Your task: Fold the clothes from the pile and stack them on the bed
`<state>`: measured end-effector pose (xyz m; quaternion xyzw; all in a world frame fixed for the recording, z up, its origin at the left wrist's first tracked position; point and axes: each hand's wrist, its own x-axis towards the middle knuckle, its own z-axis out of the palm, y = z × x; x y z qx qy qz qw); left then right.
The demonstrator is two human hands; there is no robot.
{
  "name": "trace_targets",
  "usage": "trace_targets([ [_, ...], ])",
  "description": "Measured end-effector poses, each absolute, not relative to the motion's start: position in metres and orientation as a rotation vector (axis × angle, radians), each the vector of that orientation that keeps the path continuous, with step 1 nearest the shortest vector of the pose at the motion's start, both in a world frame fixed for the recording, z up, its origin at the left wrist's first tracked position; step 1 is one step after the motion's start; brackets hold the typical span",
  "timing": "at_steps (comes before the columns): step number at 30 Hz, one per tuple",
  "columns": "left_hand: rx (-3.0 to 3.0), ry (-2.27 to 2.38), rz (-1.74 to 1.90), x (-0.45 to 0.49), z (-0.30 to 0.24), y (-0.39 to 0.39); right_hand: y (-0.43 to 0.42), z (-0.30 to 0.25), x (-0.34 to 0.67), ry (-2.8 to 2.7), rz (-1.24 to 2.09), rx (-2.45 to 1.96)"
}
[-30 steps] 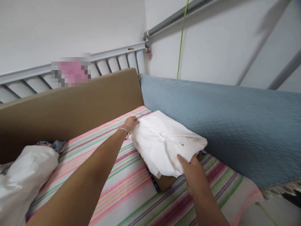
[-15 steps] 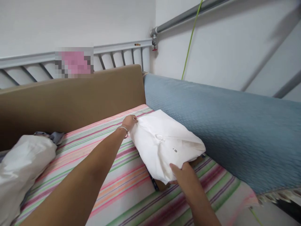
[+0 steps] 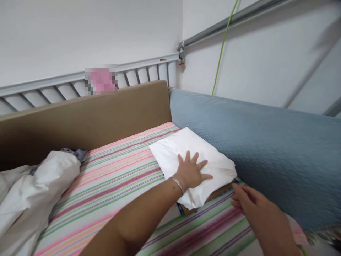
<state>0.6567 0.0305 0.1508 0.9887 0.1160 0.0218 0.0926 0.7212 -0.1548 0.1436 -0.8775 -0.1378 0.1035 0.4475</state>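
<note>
A folded white cloth (image 3: 166, 151), perhaps a garment, lies on a striped bedsheet. My left hand (image 3: 189, 172) presses flat on top of it with fingers spread, a bracelet at the wrist. Under the cloth's near edge shows a brown board-like piece (image 3: 220, 192) with a dark blue strip at one corner. My right hand (image 3: 262, 213) is beside the cloth's right corner, fingers curled together, fingertips close to the brown piece's edge. What those fingers hold, if anything, is hidden.
The striped sheet (image 3: 114, 185) covers the bed. A crumpled white cloth heap (image 3: 58, 174) lies at left. A brown headboard (image 3: 128, 110) and a blue padded side (image 3: 253, 142) enclose the far corner. Behind stands a white radiator (image 3: 146, 74); a green cord (image 3: 221, 49) hangs on the wall.
My left hand has left the cloth's far-left edge and now lies flat on its middle. The right hand has let go of the near edge and moved right. The view has shifted slightly.
</note>
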Motion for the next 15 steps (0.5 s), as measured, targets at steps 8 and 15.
trace_targets([
  [8, 2.929, 0.345, 0.029, 0.657, 0.129, 0.027, -0.135, 0.154, 0.700, -0.392, 0.104, -2.086],
  [15, 2.904, 0.453, 0.444, 0.554, 0.169, 0.008, -0.113, 0.139, 0.700, -0.726, 0.029, -1.970],
])
